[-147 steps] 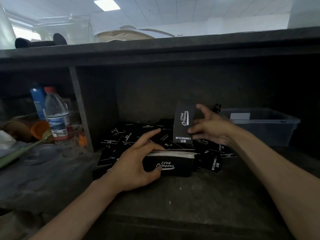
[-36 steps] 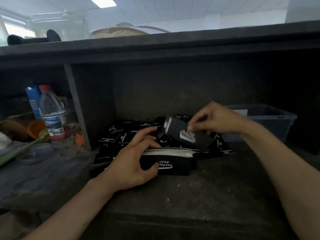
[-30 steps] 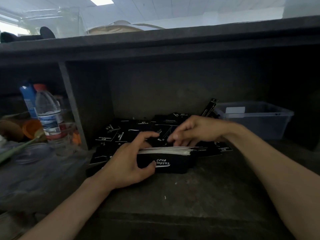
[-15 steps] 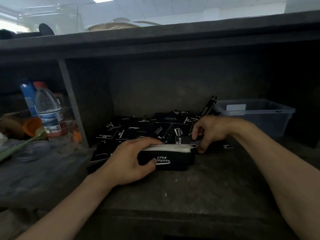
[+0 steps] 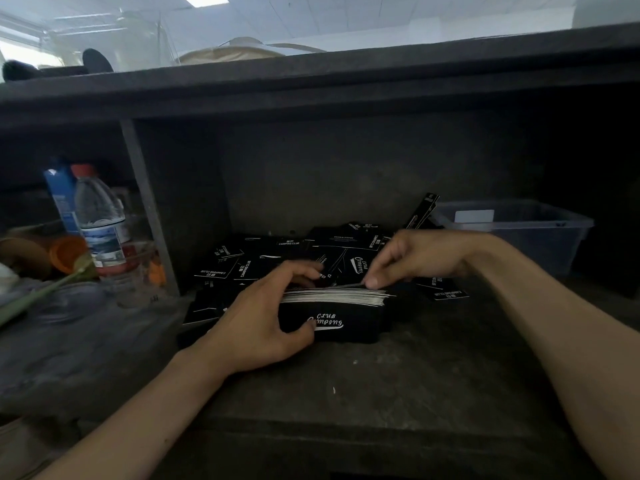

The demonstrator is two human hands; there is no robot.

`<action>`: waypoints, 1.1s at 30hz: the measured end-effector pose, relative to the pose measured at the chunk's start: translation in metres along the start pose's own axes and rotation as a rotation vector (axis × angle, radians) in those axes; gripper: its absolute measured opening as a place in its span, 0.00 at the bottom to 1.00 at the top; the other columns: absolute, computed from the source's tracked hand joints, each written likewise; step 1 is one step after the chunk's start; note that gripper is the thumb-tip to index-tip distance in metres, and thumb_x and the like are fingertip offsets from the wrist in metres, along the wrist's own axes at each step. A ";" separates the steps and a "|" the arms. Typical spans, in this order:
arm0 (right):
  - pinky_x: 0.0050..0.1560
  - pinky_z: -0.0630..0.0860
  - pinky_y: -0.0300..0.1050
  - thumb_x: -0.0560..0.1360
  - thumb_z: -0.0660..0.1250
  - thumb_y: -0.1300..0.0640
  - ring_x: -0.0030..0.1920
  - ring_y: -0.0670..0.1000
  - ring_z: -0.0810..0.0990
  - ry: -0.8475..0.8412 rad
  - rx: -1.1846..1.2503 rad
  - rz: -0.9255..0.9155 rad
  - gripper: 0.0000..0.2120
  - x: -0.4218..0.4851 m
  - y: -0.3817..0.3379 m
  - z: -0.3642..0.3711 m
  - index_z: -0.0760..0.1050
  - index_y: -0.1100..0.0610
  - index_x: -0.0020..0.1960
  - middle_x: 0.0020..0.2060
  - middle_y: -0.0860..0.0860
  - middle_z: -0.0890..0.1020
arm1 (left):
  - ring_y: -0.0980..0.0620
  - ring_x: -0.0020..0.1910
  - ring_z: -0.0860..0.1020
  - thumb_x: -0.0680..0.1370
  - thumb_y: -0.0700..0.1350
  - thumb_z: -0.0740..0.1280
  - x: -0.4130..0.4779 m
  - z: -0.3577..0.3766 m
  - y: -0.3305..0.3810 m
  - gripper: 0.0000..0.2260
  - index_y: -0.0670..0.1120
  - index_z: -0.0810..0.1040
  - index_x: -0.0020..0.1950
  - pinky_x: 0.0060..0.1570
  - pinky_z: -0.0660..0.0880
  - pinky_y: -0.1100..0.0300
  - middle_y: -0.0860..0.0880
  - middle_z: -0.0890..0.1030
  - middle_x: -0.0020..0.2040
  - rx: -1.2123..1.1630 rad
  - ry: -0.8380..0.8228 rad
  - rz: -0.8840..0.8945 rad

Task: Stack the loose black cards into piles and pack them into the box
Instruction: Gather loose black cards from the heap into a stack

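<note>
Left hand: fingers curled round the left end of the box, thumb on its front face, forefinger laid over the top. It grips the box and steadies it on the worktop.

The box stands open side up, near the worktop's front. A stack of cards fills it; their white edges rise just above its rim.

Right hand: thumb and forefinger pressed together at the stack's right end, pinching what we take to be one card, seen edge-on and touching the top of the stack.

Step in hand, as we judge it: feeding single cards onto the stack. The task is well short of done, since a heap of loose cards lies just behind the box.

The next move calls for letting the card drop flat and square, then reaching back into the heap. The left hand should hold the box against sliding.

Counts, left to right:
- bottle: one
- hands: two
- box: one
- stack: one
- loose cards: more than ten, overlapping, so we cannot count them exactly
- tilted card against the bin: one
- bin: one
</note>
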State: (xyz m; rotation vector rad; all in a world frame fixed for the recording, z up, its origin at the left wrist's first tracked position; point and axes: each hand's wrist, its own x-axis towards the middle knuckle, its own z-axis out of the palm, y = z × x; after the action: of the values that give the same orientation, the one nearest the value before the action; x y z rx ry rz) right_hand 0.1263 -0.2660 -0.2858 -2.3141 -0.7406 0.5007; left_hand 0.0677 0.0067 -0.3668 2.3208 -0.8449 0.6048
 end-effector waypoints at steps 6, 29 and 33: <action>0.37 0.73 0.42 0.73 0.63 0.33 0.36 0.49 0.80 0.524 -0.218 0.248 0.26 0.029 0.012 0.007 0.80 0.57 0.40 0.34 0.52 0.83 | 0.60 0.53 0.83 0.74 0.48 0.73 0.000 0.000 -0.002 0.19 0.58 0.76 0.64 0.54 0.80 0.57 0.61 0.83 0.54 0.004 -0.028 0.012; 0.45 0.79 0.41 0.72 0.73 0.60 0.51 0.48 0.81 0.059 0.170 0.113 0.10 -0.004 0.011 -0.019 0.83 0.56 0.53 0.49 0.51 0.85 | 0.62 0.68 0.75 0.72 0.52 0.73 0.001 0.001 -0.004 0.20 0.56 0.74 0.63 0.65 0.75 0.58 0.62 0.73 0.71 0.000 -0.001 0.007; 0.50 0.77 0.42 0.80 0.64 0.58 0.52 0.49 0.84 0.178 0.243 0.035 0.10 0.017 0.016 -0.011 0.80 0.56 0.58 0.54 0.54 0.85 | 0.60 0.54 0.82 0.73 0.49 0.73 0.000 0.000 -0.001 0.27 0.62 0.69 0.69 0.56 0.80 0.57 0.60 0.82 0.55 -0.038 -0.024 -0.049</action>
State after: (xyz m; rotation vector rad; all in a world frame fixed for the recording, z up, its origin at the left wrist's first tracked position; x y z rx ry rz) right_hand 0.1505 -0.2703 -0.2915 -2.1146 -0.5238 0.3723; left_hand 0.0687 0.0079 -0.3670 2.3113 -0.8014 0.5364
